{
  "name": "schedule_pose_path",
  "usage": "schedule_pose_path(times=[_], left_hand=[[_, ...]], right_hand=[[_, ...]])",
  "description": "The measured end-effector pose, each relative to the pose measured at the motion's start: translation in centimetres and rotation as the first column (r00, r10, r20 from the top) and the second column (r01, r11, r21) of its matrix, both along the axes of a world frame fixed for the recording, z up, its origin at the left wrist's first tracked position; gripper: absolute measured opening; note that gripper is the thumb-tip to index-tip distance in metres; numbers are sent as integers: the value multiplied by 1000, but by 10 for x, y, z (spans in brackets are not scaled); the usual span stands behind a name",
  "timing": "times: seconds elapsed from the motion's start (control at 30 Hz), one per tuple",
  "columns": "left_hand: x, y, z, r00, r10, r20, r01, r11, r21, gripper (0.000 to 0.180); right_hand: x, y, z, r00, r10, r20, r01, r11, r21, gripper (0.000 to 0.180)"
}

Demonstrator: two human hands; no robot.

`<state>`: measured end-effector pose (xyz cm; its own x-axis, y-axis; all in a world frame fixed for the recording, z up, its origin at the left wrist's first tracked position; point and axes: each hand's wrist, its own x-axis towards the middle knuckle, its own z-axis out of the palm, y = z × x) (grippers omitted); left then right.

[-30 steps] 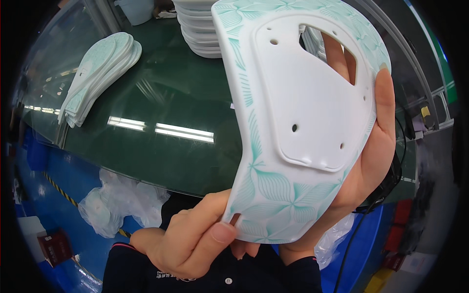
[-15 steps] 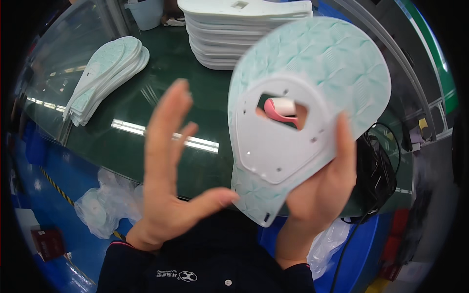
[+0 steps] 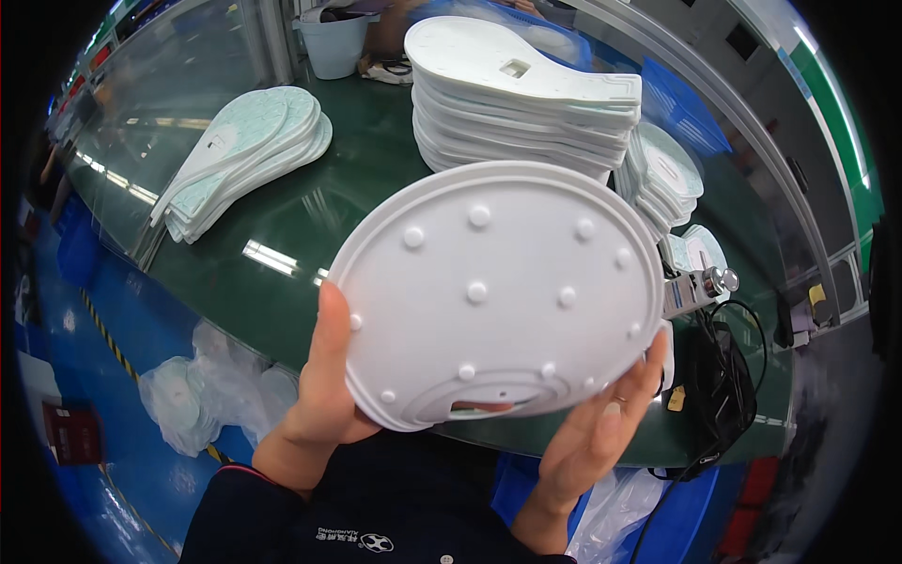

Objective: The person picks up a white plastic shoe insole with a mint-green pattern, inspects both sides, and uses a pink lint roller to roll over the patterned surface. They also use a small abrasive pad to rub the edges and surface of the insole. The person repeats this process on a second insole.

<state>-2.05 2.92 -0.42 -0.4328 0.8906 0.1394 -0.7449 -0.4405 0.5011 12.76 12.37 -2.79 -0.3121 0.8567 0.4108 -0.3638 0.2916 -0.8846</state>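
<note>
Between my hands a paddle-shaped white plastic panel (image 3: 526, 338) is held up, tilted, its plain side facing me. Round raised bumps dot that side, and a raised rim runs around its wide head. A cut-out opening shows near its lower edge; the narrow end is hidden. My left hand (image 3: 324, 395) grips the left edge, thumb along the rim and fingers partly behind. At the lower right edge, my right hand (image 3: 601, 423) holds the panel with its fingers against the rim. Beyond it stands a tall stack of white paddle-shaped panels (image 3: 517, 103).
Pale green patterned panels (image 3: 244, 150) lie stacked at the left of the dark green table (image 3: 272, 216). Smaller stacked pieces (image 3: 667, 174), a metal-knobbed device (image 3: 695, 289) and a black bag (image 3: 719, 376) are at the right. A light blue bucket (image 3: 335, 47) stands at the back.
The panel has turned from its green patterned side to its plain bumped side and tipped back. My left hand, free before, has closed on its left edge. The view has shifted.
</note>
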Motion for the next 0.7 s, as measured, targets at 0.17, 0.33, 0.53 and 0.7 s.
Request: schedule_pose_path(times=[0.17,0.33,0.53,0.7], left_hand=[[0,-17,-10,997,56,-48,-58,998,-33,66],[3,-20,-7,972,109,-206,-128,989,-80,65],[-12,-22,8,631,91,-770,-439,860,-259,77],[0,-8,2,794,-50,-605,-129,960,-249,112]], right_hand=[[39,-9,-51,858,433,-276,-505,810,-298,82],[41,-25,-39,845,429,-319,-530,744,-406,73],[8,-9,9,751,402,-524,-645,617,-450,59],[-14,27,50,579,406,-707,-772,552,-315,77]])
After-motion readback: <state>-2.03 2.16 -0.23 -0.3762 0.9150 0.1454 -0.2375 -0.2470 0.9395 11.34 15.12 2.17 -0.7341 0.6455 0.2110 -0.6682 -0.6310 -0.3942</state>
